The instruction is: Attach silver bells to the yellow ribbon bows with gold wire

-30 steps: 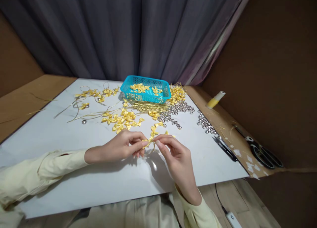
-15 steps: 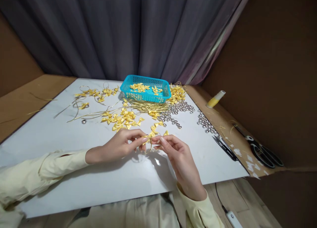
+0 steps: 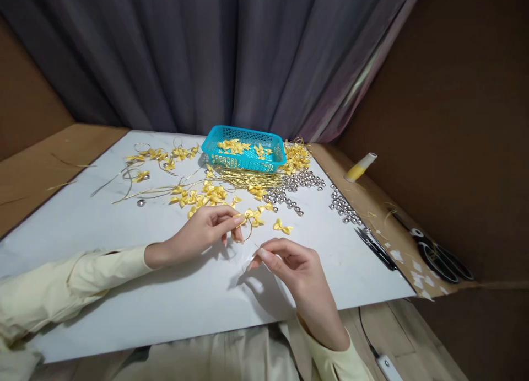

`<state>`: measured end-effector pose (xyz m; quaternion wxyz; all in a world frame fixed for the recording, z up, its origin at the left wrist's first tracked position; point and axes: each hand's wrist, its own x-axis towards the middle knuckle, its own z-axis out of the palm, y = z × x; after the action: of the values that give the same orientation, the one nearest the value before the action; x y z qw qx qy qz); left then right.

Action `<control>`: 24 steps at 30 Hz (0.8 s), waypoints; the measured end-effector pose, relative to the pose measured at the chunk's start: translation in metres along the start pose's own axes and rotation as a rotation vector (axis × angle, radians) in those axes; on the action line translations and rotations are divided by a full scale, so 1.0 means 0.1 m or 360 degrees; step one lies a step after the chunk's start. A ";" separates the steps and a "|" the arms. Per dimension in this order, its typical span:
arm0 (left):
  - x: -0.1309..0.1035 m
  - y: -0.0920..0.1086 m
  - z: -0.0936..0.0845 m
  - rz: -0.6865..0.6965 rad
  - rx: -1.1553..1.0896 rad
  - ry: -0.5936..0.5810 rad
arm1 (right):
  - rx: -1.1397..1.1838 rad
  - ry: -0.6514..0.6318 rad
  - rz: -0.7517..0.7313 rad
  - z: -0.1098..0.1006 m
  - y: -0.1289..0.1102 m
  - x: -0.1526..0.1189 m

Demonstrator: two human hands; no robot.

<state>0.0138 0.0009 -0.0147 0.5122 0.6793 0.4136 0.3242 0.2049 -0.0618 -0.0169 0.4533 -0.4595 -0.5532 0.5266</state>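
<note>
My left hand (image 3: 209, 230) pinches a small yellow ribbon bow (image 3: 248, 215) between thumb and fingers, above the white board. From this bow a thin gold cord (image 3: 250, 232) curves down in an arc. Lower and to the right, my right hand (image 3: 298, 266) is closed in a pinch, apart from the bow. A fine thin tip shows at its fingertips, too small to name. Just beyond the hands lies a loose yellow bow (image 3: 283, 226), with a pile of yellow bows (image 3: 212, 193) farther back on the left.
A blue basket (image 3: 243, 163) with yellow bows stands at the back, behind a bundle of gold cords (image 3: 250, 178). Silver beads (image 3: 303, 181) are scattered on the right. Tweezers (image 3: 376, 250), black scissors (image 3: 440, 257) and a yellow thread spool (image 3: 360, 167) lie near the right edge.
My right hand has drawn away from the left, down and slightly right. The left hand has tilted a little, keeping the bow. The loose bow beyond is now uncovered.
</note>
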 end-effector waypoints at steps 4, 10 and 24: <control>0.00 -0.01 0.00 -0.0006 -0.0003 0.0011 | 0.0177 -0.0089 0.0124 0.05 0.03 0.01; 0.01 0.00 -0.01 0.0000 0.0015 0.0045 | 0.0277 -0.0106 0.0192 0.04 0.04 0.01; -0.04 0.00 -0.03 -0.0016 -0.0361 -0.0207 | 0.0310 0.0072 0.0238 0.12 -0.07 0.02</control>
<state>0.0090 -0.0011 -0.0141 0.6131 0.6346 0.3436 0.3215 0.1923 -0.0619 -0.0105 0.4677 -0.4650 -0.4534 0.5996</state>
